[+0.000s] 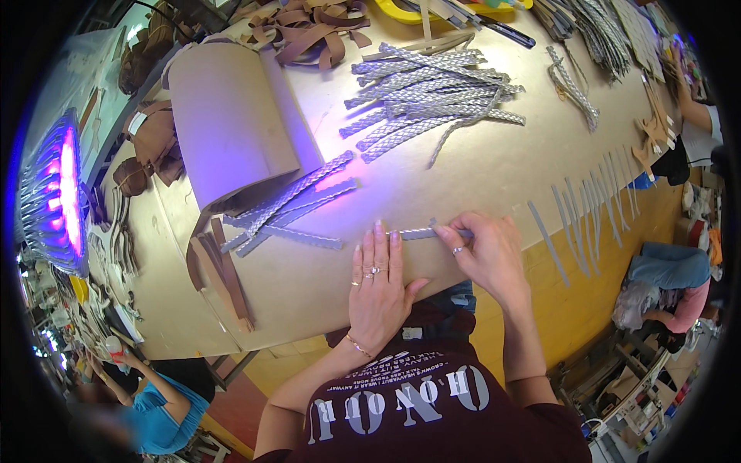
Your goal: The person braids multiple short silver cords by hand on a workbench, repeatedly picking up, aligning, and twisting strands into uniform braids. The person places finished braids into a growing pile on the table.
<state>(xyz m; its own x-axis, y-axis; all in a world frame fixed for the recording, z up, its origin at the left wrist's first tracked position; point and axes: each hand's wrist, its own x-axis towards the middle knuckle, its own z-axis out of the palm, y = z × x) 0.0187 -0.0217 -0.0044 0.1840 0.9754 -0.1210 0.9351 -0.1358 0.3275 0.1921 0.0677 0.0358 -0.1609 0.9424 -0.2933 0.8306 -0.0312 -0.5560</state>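
A narrow silver-grey braided strap (417,233) lies across the near part of the table. My left hand (378,282) rests flat over its left portion, fingers stretched out and pressing down. At the strap's right end, my right hand (492,251) is closed in a pinch, thumb and forefinger gripping it. What exactly sits under the right fingertips is partly hidden. Left of my hands, several similar braided straps (297,199) lie crossed over one another. A larger pile of silver braided straps (432,96) is spread beyond my hands.
A brown roll of sheet material (228,116) stands at the left of the table (309,297). Thin grey strips (575,231) hang along the right edge. Brown strips (320,31) and a yellow tray (401,11) lie at the back. A lit purple lamp (65,193) is at far left. Other people work on both sides.
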